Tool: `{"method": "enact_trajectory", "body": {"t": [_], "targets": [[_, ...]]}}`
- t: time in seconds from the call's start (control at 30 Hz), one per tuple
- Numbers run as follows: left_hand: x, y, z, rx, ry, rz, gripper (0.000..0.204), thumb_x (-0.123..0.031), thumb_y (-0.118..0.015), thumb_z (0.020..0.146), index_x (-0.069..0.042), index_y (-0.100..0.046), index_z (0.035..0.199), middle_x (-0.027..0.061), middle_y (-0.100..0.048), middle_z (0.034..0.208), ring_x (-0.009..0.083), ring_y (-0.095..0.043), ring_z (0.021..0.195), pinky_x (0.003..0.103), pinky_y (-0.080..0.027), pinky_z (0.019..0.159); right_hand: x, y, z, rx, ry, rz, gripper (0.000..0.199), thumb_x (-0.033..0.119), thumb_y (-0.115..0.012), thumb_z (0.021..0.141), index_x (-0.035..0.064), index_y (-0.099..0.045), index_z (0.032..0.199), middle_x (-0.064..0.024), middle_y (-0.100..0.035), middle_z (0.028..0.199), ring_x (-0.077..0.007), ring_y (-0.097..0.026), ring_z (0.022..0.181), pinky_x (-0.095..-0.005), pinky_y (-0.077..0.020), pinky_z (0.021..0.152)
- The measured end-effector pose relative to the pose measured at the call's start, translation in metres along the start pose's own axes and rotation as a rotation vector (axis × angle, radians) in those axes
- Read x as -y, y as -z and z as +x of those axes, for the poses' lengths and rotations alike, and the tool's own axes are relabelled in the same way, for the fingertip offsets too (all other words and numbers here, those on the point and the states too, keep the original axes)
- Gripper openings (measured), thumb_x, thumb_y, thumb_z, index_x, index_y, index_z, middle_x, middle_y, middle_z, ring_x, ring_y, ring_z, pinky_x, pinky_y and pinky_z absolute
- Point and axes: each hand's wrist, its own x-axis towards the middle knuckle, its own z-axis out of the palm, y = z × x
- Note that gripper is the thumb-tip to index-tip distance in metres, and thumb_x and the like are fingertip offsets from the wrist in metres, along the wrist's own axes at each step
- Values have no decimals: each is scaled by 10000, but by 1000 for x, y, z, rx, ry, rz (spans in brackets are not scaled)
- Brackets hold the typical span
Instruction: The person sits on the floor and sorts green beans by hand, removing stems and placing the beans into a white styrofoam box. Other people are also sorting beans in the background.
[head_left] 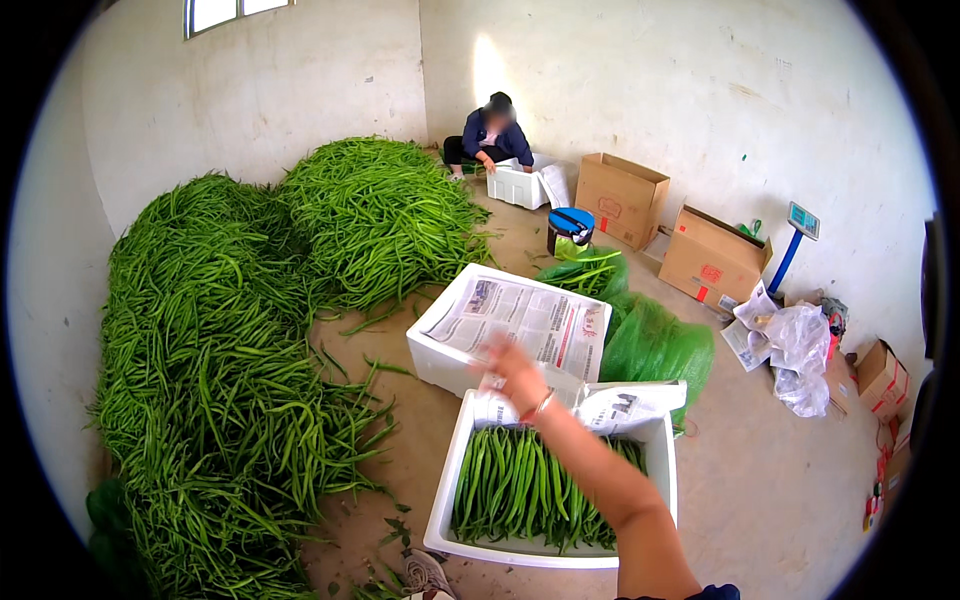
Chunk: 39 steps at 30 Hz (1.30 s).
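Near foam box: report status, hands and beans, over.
Right hand blurred, at the newspaper on the box's far rim. Left hand not in view. Foam box filled with green beans. Nothing in the way.

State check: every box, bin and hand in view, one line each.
Near foam box: open, partly filled with green beans, newspaper at far end.
Far foam box: top covered with newspaper.
Right hand: blurred, on the newspaper at the near box's far end.
Left hand: not in view.
Cardboard boxes: open.
Dark bin: blue lid on.
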Motion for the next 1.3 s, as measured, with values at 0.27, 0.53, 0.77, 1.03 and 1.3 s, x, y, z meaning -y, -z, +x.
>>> {"method": "enact_trajectory", "body": {"t": [0.27, 0.53, 0.77, 1.03, 1.3], "targets": [[102, -69, -86, 850, 271, 100, 253, -81, -511, 780, -25, -446, 1018, 53, -518, 827, 139, -517, 781, 273, -416, 776, -108, -78, -197, 973, 241, -600, 963, 228, -669, 699, 19, 35, 1321, -190, -266, 1308, -301, -308, 1198, -349, -268, 975], [223, -106, -197, 1160, 366, 853, 249, -104, -593, 751, 6, -507, 956, 61, -555, 852, 115, -518, 785, 238, -416, 716, -88, 73, -252, 267, -11, -454, 751, 79, -690, 678, 48, -220, 1263, -107, -552, 983, -177, -581, 835, -306, -487, 714], [248, -65, -177, 1362, 388, 917, 443, -69, -466, 817, 4, -328, 1232, 105, -338, 1279, 227, -297, 1201, 310, -263, 964, -80, 260, -250, -435, -315, -31, 252, 106, -629, 733, 1, -525, 938, -67, -596, 844, -133, -541, 587, -280, -469, 503], [108, 5, -90, 721, 152, 936, 321, -60, -450, 809, -82, -437, 1130, 57, -469, 1160, 136, -477, 971, 272, -384, 809, -121, 375, -203, -877, -479, -952, 625, 243, -594, 765, 30, -286, 1265, -207, -378, 1239, -315, -409, 1117, -385, -373, 896], [14, 91, -74, 403, -51, 762, 267, -175, -467, 860, -84, -477, 1111, 117, -527, 1043, 239, -522, 951, 353, -437, 806, -151, 361, -220, -320, -678, -1793, 566, 99, -413, 795, 84, -203, 1320, -83, -140, 1390, -253, -157, 1272, -332, -191, 1034]]}}
